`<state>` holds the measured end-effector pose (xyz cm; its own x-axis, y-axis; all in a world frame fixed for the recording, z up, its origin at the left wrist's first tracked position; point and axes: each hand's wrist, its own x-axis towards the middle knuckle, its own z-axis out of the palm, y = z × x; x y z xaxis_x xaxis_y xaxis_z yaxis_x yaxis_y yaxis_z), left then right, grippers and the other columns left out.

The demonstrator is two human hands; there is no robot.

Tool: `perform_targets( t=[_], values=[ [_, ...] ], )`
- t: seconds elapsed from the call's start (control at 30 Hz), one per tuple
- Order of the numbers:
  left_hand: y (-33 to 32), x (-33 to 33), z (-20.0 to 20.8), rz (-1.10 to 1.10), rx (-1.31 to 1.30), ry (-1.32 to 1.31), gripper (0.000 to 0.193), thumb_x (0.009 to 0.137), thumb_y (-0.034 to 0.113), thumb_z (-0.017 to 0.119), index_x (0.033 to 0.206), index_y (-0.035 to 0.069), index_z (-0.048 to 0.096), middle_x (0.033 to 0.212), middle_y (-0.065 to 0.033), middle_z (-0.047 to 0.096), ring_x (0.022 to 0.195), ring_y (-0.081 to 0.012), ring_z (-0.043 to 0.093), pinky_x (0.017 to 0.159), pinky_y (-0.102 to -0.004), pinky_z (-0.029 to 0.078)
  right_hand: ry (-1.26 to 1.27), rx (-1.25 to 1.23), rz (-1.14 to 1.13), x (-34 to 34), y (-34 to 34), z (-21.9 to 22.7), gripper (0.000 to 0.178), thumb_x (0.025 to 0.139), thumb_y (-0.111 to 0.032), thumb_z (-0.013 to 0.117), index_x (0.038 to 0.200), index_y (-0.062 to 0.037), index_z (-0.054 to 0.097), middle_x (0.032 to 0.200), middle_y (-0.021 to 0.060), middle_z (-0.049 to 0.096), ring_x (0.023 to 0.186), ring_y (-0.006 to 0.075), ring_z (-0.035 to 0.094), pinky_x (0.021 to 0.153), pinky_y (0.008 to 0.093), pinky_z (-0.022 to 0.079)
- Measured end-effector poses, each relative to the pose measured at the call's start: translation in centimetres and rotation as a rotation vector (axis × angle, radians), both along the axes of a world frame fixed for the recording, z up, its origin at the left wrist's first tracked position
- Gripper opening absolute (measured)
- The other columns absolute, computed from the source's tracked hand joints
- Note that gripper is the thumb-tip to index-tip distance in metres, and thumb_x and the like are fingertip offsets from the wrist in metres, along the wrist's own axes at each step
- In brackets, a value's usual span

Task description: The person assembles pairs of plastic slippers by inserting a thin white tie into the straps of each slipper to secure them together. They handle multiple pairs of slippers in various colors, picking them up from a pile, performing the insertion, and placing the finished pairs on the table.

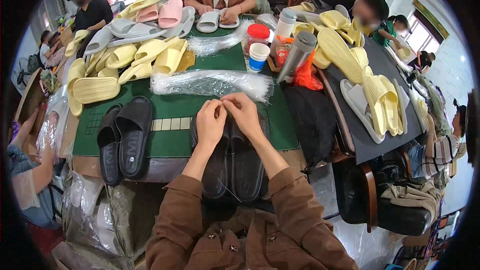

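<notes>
A pair of black slippers (245,162) sits on the near side of the clear strand bundle (212,84), at the near edge of the green worktop (170,107), soles down. Over their toe end, just nearer than the bundle, the left hand (212,120) and right hand (245,115) come close together, the fingers of each drawn into a narrow pinch; whether a thin strand lies between them I cannot tell. The slippers look light and springy, foam-like, hard to break, probably soft in the strap and firmer in the sole; the sole's sides or the strap arch should give the surest hold. Strands like the bundle's seem thin, flexible and slippery, so best pinched near an end.
</notes>
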<state>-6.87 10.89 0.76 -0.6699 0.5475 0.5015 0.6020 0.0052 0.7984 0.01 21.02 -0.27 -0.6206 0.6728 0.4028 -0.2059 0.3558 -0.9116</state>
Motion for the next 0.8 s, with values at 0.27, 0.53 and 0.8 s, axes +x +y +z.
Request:
perform_targets(
  t=[0.27, 0.53, 0.8],
  values=[
    [0.8, -1.0, 0.0, 0.077, -0.193, 0.068, 0.014, 0.09, 0.013, 0.054, 0.086, 0.001, 0.06, 0.086, -0.0169, 0.063, 0.079, -0.0388, 0.061, 0.068, -0.0475, 0.047, -0.018, 0.127, -0.09, 0.5, -0.4, 1.2, 0.013, 0.092, -0.012, 0.06, 0.094, -0.0001, 0.065, 0.095, 0.009, 0.065, 0.09, 0.0155, 0.063, 0.074, 0.0279, 0.05],
    [0.8, -1.5, -1.3, 0.054, -0.224, 0.116, 0.012, 0.086, 0.007, 0.055, 0.091, 0.001, 0.065, 0.086, -0.0184, 0.062, 0.082, -0.0352, 0.061, 0.075, -0.0414, 0.047, 0.395, -0.845, 0.284, 4.1, 1.0, 4.7, 0.014, 0.101, -0.022, 0.047, 0.102, -0.0082, 0.049, 0.083, 0.0056, 0.062, 0.072, 0.0164, 0.063, 0.057, 0.0237, 0.048],
    [0.5, -1.5, -1.3, 0.037, -0.287, 0.09, 0.019, 0.085, 0.009, 0.061, 0.103, 0.004, 0.063, 0.094, -0.011, 0.06, 0.088, -0.0295, 0.062, 0.077, -0.0408, 0.049, 0.111, 0.038, -0.65, 19.8, 9.0, 9.0, 0.019, 0.1, -0.023, 0.048, 0.1, -0.0069, 0.057, 0.069, -0.0058, 0.039, 0.06, 0.0051, 0.034, 0.052, 0.0219, 0.026]
  ],
)
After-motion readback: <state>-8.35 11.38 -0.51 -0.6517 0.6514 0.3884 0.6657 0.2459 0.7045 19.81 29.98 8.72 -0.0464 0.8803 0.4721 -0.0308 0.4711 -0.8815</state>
